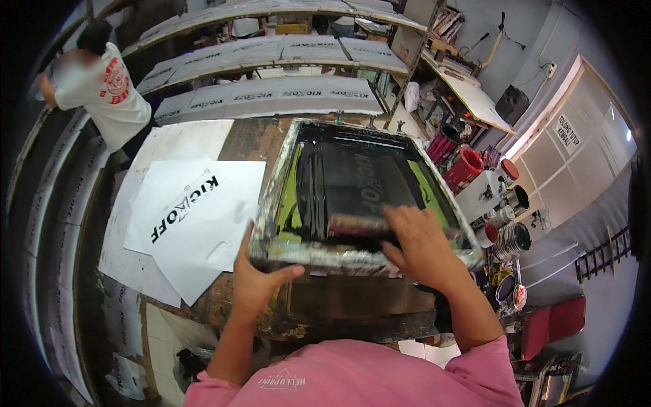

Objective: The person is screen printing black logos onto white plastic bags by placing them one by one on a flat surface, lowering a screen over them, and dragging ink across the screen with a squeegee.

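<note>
A screen printing frame with a paint-crusted rim stands before me on the worn table. Its mesh holds black ink, and green shows along both sides. My left hand is at the near left corner, thumb and forefinger spread along the two edges; its other fingers are hidden. Inside the frame, near its front edge, lies a squeegee with a worn wooden handle, slightly blurred. My right hand is closed on the squeegee's right end. Left of the frame, white sheets overlap, the top one printed in black.
Shelves of printed sheets rise behind the table, and another rack stands at the left. A person in a white shirt is at the far left. Ink tins and a red bucket crowd the right, near a red chair.
</note>
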The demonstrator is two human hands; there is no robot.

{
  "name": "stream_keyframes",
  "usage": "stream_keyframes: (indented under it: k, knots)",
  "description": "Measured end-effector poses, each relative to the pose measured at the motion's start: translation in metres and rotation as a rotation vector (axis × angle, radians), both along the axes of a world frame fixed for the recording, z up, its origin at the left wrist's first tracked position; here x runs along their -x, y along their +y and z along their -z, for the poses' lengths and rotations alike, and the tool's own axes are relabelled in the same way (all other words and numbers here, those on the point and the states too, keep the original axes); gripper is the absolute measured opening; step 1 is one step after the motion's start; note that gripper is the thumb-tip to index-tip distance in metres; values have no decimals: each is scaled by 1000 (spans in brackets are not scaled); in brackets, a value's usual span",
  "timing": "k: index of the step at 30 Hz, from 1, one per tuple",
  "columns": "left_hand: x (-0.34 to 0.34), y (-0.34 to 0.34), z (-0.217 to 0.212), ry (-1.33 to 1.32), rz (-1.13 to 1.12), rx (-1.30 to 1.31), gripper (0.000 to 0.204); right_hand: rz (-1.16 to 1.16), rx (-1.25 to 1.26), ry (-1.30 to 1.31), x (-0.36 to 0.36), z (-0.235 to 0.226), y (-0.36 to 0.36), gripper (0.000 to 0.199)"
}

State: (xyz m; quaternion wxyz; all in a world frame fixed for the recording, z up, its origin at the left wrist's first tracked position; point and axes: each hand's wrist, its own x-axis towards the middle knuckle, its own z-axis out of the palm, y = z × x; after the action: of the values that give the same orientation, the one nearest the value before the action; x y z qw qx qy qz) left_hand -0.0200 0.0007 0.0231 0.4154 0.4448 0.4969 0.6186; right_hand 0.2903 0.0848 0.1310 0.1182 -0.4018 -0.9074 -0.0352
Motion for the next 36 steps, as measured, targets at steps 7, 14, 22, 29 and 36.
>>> stream_keyframes:
  k: [7, 14, 22, 29, 36]
  knots:
    - [9, -33, 107, 778, -172, 203, 116, 9, 330, 143, -14, 125, 75, 47]
    - [13, -32, 124, 960, -162, 216, 123, -43, -140, 117, 22, 182, 301, 39]
    - [16, -31, 131, 929, -149, 259, 122, 89, -108, 45, 41, 214, 288, 41]
    - [14, -30, 124, 978, -146, 238, 104, 66, 26, 98, 18, 205, 116, 58]
    - [10, -31, 117, 896, -133, 265, 98, 89, 246, 39, 8, 167, -18, 53]
